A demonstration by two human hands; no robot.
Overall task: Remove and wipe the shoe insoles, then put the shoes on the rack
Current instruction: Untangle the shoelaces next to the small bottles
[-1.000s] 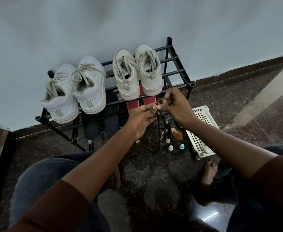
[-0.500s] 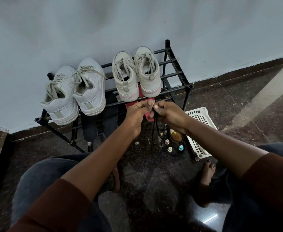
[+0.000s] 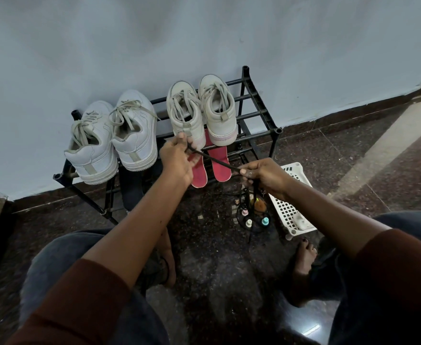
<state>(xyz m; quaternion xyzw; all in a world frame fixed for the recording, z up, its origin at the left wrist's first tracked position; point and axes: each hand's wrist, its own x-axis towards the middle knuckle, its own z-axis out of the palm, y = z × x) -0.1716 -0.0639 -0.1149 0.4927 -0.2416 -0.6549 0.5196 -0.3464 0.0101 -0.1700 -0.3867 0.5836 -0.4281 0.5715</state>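
Note:
Two pairs of white sneakers stand on the top shelf of a black metal rack (image 3: 261, 105) against the wall: a larger pair (image 3: 112, 138) on the left, a smaller pair (image 3: 202, 110) on the right. Two pink insoles (image 3: 219, 163) lean on the lower shelf below the smaller pair. Both my hands pinch a black shoelace (image 3: 214, 159) stretched between them. My left hand (image 3: 177, 160) holds its upper end in front of the smaller pair. My right hand (image 3: 264, 174) holds it lower to the right, and the rest of the lace hangs toward the floor.
A white plastic basket (image 3: 289, 210) lies on the dark stone floor right of the rack. A dark object with small coloured knobs (image 3: 251, 215) sits beside it. Dark insoles (image 3: 132, 188) lean under the larger pair. My knees and bare feet frame the floor in front.
My hands, close together a second ago, have pulled apart. The left rose toward the smaller pair, the right dropped rightward, and the black lace now stretches taut between them.

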